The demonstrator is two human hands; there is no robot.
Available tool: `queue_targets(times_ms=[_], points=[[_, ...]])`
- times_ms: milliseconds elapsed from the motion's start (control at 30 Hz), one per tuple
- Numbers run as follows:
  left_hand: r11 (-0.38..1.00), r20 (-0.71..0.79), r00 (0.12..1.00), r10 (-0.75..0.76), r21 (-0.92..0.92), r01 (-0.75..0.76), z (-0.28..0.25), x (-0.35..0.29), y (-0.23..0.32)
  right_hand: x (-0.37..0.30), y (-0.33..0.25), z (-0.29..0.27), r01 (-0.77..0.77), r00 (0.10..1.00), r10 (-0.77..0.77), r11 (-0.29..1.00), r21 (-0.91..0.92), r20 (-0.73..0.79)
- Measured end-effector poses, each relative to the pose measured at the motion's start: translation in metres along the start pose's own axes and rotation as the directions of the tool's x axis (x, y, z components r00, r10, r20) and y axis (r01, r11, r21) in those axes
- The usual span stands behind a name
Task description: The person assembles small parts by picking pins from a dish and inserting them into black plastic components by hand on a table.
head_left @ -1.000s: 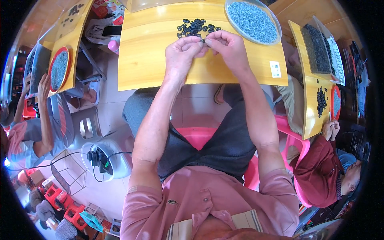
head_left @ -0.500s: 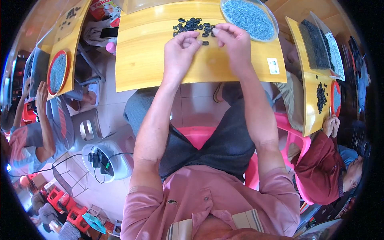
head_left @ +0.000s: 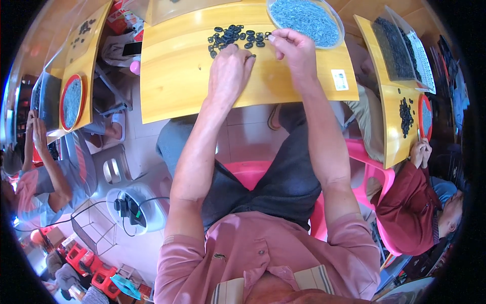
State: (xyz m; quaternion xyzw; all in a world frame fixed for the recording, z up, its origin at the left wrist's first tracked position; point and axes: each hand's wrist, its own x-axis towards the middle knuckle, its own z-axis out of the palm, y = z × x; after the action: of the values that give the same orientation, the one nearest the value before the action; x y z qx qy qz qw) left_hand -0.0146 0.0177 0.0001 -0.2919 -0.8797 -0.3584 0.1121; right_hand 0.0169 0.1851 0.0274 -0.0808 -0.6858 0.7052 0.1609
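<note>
A loose cluster of small black oval pieces with holes (head_left: 230,34) lies on the yellow wooden table (head_left: 177,76). My left hand (head_left: 228,71) is palm down at the near edge of this cluster, covering some pieces. Its thumb and fingertips close around one black oval piece (head_left: 251,55). To the right, my right hand (head_left: 296,53) holds its thumb and forefinger pinched beside the end of the cluster. Whatever sits in that pinch is too small to make out. Beyond my right hand stands a round clear tub (head_left: 341,31) full of small blue-grey slivers.
A white label (head_left: 340,80) is stuck near the table's right front edge. At the side tables, people work beside red round trays (head_left: 82,109) (head_left: 430,107). A black phone (head_left: 132,48) lies off the table's left side. A white bin (head_left: 157,215) with cables stands at lower left.
My left hand has turned palm down and closed on an oval piece at the cluster's near side. My right hand keeps nearly the same pinch. The table has shifted slightly left in view.
</note>
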Motion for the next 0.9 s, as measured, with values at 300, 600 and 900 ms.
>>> queue_targets(times_ms=[300,600,900], points=[[0.624,0.241,0.871,-0.427,-0.619,0.478,-0.011,-0.002,0.002,-0.003,0.006,0.003,-0.188,0.977,0.164,0.964,0.187,0.137],[0.346,0.355,0.863,-0.359,-0.808,0.476,-0.011,-0.008,-0.004,-0.008,0.004,0.01,-0.249,0.954,0.186,0.926,0.283,0.234],[-0.023,0.452,0.836,-0.311,-0.883,0.469,-0.02,-0.012,-0.01,-0.009,0.001,0.004,-0.234,0.954,0.175,0.942,0.241,0.242]])
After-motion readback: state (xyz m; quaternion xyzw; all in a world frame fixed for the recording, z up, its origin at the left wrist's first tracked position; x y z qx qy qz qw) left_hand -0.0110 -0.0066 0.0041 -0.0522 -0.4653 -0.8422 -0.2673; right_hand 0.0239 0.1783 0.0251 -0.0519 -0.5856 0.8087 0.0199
